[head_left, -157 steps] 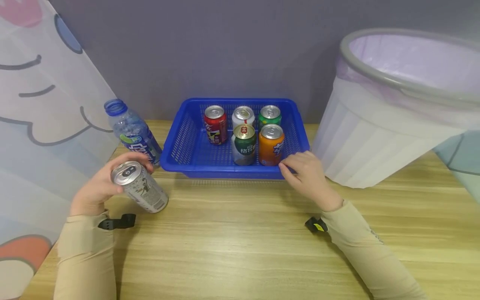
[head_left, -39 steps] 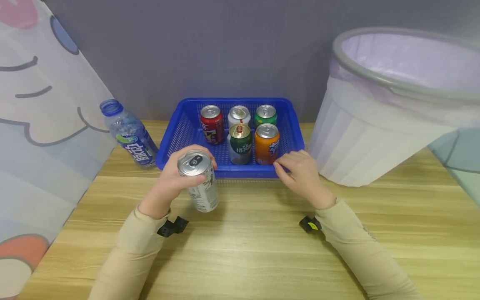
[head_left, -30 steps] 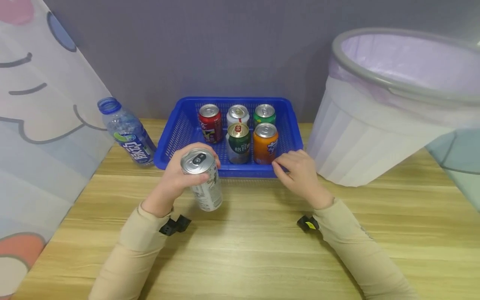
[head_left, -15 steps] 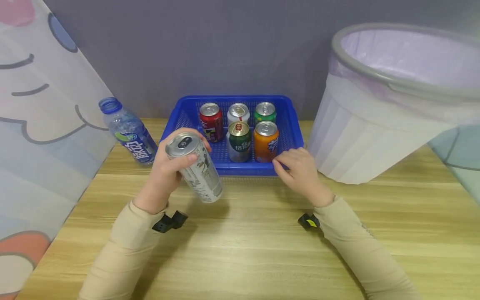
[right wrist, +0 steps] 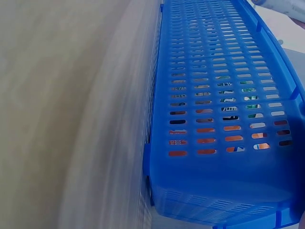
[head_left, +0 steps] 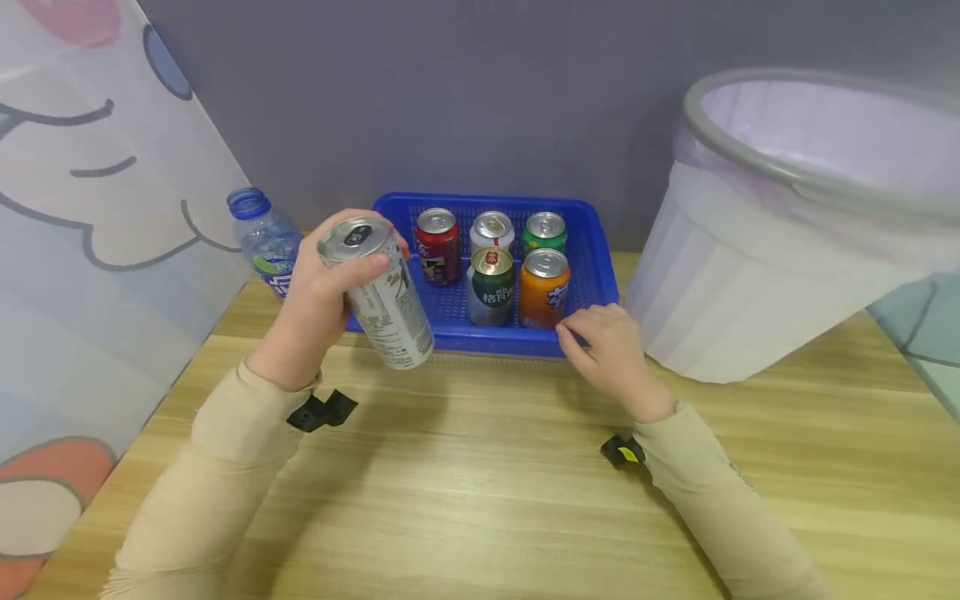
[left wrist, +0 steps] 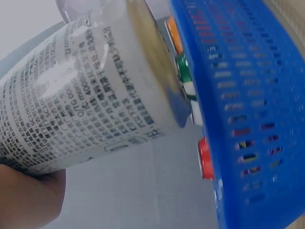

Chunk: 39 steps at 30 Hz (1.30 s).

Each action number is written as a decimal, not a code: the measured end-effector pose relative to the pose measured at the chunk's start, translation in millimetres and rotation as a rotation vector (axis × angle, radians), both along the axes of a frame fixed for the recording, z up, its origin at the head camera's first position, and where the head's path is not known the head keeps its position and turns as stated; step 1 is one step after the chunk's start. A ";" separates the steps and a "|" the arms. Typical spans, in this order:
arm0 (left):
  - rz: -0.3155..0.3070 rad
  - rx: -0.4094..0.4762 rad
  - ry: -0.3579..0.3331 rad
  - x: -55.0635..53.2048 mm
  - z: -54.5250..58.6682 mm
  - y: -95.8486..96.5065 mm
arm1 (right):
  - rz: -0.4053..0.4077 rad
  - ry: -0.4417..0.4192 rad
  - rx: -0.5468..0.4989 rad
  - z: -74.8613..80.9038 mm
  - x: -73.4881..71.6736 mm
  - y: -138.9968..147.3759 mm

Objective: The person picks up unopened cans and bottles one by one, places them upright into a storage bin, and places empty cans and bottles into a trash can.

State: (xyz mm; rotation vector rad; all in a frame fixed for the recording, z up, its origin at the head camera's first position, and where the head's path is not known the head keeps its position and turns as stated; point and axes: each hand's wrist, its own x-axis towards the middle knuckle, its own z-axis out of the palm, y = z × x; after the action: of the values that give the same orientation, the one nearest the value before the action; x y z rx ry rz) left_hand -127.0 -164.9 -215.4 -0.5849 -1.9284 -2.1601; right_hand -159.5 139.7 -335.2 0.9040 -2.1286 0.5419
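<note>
My left hand [head_left: 318, 287] grips a tall silver-white drink can [head_left: 393, 321], tilted, above the table in front of the blue basket's left side. Fine dark print covers the can [left wrist: 81, 90] in the left wrist view, its base pointing toward the basket wall. At the front right corner of the blue plastic basket [head_left: 480, 340] rests my right hand [head_left: 611, 354], fingers loosely bent on the rim. Inside stand a red can [head_left: 438, 250], a white can [head_left: 492, 229], a green can [head_left: 545, 232], a dark green can with gold top [head_left: 492, 287] and an orange can [head_left: 545, 292].
A clear plastic bottle with blue neck [head_left: 262, 233] stands left of the basket, partly hidden by my left hand. To the right is a white trash bin [head_left: 735, 275] with a purplish liner. A grey wall [head_left: 420, 100] closes off the back of the wooden table [head_left: 465, 492].
The left hand carried the can from beside the bottle to the basket's front, then raised it and tilted it more. The right hand stayed at the basket's corner. The head view shifted slightly.
</note>
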 end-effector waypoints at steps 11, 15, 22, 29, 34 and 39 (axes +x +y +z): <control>0.160 0.147 0.085 -28.8 -4.6 1.9 | 0.005 -0.001 -0.011 0.5 0.9 0.8; 0.211 0.221 0.106 -32.7 -11.5 2.9 | 0.005 -0.002 -0.004 0.9 2.0 0.2; 0.265 0.278 0.083 -46.7 -23.6 3.7 | -0.003 0.002 0.001 0.8 2.4 1.4; 0.359 0.263 -0.016 -60.9 -46.3 7.2 | 0.002 0.014 -0.007 0.2 1.5 0.8; 0.397 0.195 -0.117 -67.2 -63.3 8.5 | 0.000 0.022 0.002 -3.2 1.4 -1.5; 0.374 0.144 -0.179 -73.4 -67.2 10.5 | -0.005 0.010 -0.010 -3.0 1.1 0.0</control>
State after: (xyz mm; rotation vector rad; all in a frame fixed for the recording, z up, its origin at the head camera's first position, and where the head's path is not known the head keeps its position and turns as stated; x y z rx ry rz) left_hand -200.5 -154.4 -282.7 -0.0013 -1.7697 -2.1368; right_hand -158.3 139.7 -338.1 0.8935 -2.1174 0.5439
